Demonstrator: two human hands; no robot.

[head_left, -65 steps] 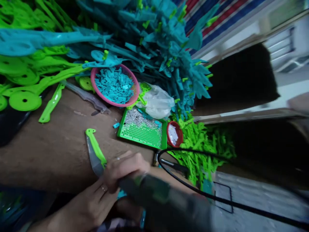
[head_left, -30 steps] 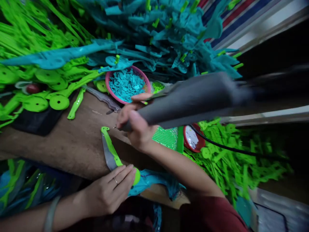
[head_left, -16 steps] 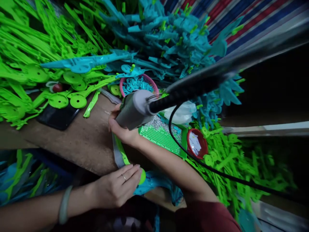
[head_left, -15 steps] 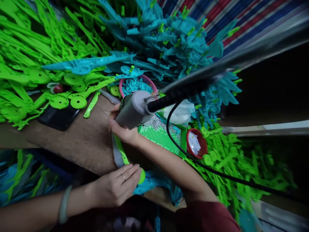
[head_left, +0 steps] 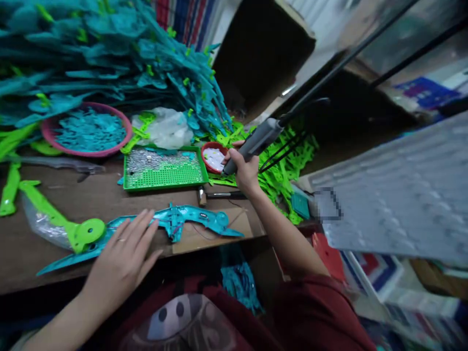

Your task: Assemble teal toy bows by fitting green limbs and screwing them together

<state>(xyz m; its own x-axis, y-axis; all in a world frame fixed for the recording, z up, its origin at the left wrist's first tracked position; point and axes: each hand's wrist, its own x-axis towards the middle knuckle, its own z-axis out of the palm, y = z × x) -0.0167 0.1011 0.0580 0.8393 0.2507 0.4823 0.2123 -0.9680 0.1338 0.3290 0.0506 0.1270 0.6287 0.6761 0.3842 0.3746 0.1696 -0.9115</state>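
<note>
On the tabletop (head_left: 16,251): one blue part (head_left: 199,214), which lay along the front edge, a green part (head_left: 87,234) over its left end. Left hand (head_left: 122,248): rested flat on the blue part, fingers extended. Right hand (head_left: 244,165): was curled round a grey tool (head_left: 261,136), near a red bowl (head_left: 205,164).

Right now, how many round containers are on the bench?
2: the pink basket, left of the plastic bag, and the red bowl, right of the green tray. The teal pile may hide more.

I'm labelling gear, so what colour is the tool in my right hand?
Grey; the head view shows the tool best.
</note>
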